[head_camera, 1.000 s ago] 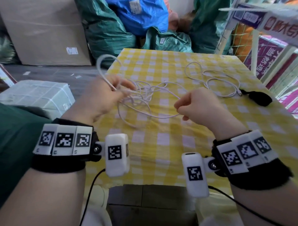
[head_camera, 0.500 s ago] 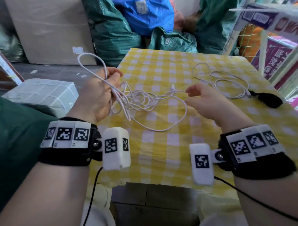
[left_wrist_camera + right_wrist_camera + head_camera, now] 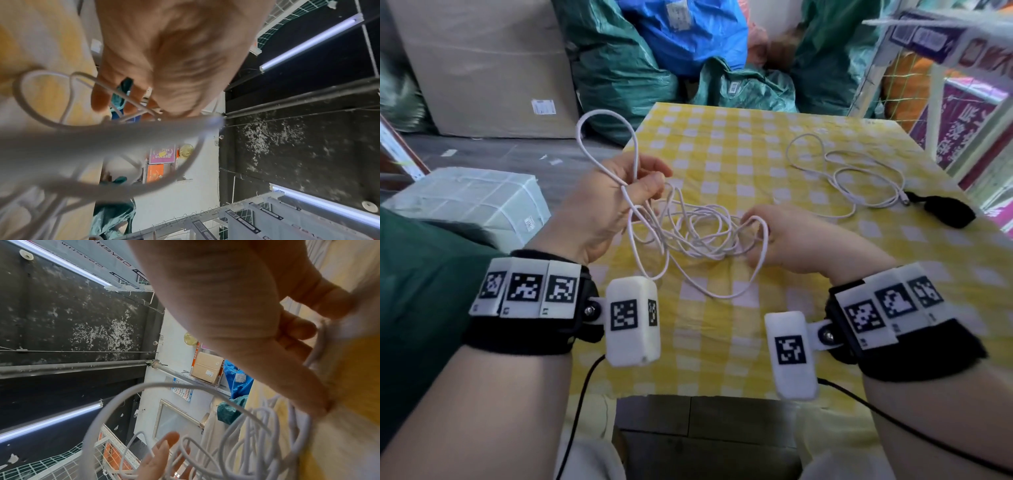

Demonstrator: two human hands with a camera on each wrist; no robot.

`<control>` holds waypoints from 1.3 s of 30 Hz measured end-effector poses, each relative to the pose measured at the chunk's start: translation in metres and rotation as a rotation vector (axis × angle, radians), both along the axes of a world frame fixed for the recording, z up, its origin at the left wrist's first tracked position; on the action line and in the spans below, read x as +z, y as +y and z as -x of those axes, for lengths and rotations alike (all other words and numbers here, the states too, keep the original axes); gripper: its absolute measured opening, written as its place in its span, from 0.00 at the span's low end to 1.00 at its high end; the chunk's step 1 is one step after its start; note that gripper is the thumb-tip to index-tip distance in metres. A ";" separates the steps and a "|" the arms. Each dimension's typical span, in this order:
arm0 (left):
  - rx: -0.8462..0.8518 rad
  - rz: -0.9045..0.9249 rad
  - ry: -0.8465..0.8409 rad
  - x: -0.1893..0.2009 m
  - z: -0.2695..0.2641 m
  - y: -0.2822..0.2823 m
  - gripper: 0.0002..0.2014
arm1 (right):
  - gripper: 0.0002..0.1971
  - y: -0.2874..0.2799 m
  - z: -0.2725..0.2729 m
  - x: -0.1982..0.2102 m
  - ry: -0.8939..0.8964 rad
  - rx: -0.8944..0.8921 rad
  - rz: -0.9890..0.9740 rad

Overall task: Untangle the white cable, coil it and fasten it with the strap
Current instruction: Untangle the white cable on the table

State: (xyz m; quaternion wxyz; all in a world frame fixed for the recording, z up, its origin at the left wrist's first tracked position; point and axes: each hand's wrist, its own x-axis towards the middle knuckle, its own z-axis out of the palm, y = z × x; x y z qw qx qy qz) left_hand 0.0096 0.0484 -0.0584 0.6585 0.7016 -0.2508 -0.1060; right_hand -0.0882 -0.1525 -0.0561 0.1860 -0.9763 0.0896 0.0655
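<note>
- Lying in a loose tangle near the left edge of the table, the white cable piles up between my two hands, with one long loop sagging toward the near edge.
- My left hand is raised off the cloth at the left edge, thumb and fingers pinching several strands together — a tall loop stands up above the knuckles and leans out past the table.
- My right hand sits low over the yellow checked cloth, just right of the tangle, fingers curled around a strand that runs over the hand.
- From the right wrist view, those fingers close on the cable right against the cloth.
- From the left wrist view, the strands cross under my fingertips; the rest is blurred.
- Well apart, toward the far right corner, a second white cable lies in slack curls.
- Its end reaches the black strap — whether the two touch I cannot tell.
</note>
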 end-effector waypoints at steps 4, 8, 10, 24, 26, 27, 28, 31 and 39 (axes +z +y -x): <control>0.161 -0.242 -0.225 -0.001 -0.008 0.008 0.02 | 0.13 -0.003 0.000 -0.002 0.068 -0.107 -0.055; 0.339 -0.340 -0.262 -0.004 -0.014 0.011 0.06 | 0.05 -0.005 0.001 -0.003 0.031 -0.113 -0.056; 0.316 -0.309 -0.184 -0.003 -0.014 0.012 0.08 | 0.04 -0.011 0.001 -0.002 -0.075 -0.162 -0.099; 0.480 -0.323 0.016 0.007 -0.012 0.001 0.36 | 0.07 -0.020 0.009 0.009 -0.601 -0.300 -0.576; 0.559 -0.327 -0.158 0.015 -0.010 0.002 0.42 | 0.07 -0.016 0.011 0.011 -0.567 -0.239 -0.565; 0.553 -0.304 -0.264 0.018 -0.006 0.002 0.41 | 0.07 -0.014 0.012 0.012 -0.545 -0.214 -0.555; 0.521 -0.299 -0.396 0.021 -0.002 0.001 0.38 | 0.06 -0.012 0.014 0.013 -0.519 -0.186 -0.552; 0.346 -0.419 -0.775 0.029 0.012 -0.010 0.28 | 0.07 -0.008 0.019 0.016 -0.442 -0.093 -0.539; -0.277 -0.420 -0.601 0.018 0.027 -0.042 0.22 | 0.08 -0.008 0.035 0.027 -0.403 0.059 -0.528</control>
